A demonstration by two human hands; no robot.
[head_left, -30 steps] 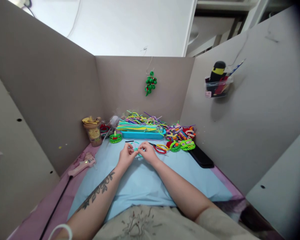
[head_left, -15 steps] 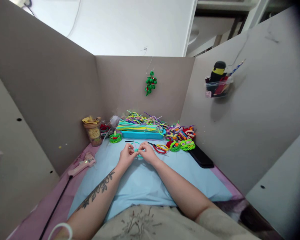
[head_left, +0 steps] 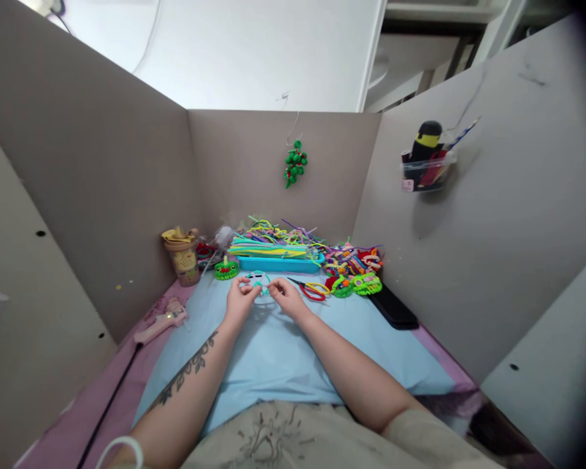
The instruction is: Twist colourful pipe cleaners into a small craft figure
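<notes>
Between my hands is a teal pipe cleaner (head_left: 260, 276) bent into a loop, held just above the light blue sheet. My left hand (head_left: 243, 297) is closed on its left side, thumb and fingers pinched together. On the other side my right hand (head_left: 287, 297) pinches at the teal strand's end; the fingertips partly hide the contact. A short black piece shows near the left fingers, partly covered. Just right of my right hand lie red and yellow-handled scissors (head_left: 312, 290).
Behind stands a blue tray (head_left: 280, 264) of pipe cleaners. Green figures (head_left: 366, 283) and a black case (head_left: 393, 306) are at right. A pink glue gun (head_left: 162, 324) and a cup (head_left: 183, 260) sit at left. Grey panels (head_left: 283, 150) enclose three sides.
My left hand has moved a little left, widening the gap between my hands. The teal loop has shifted left with it and shows more clearly. The right hand has hardly moved.
</notes>
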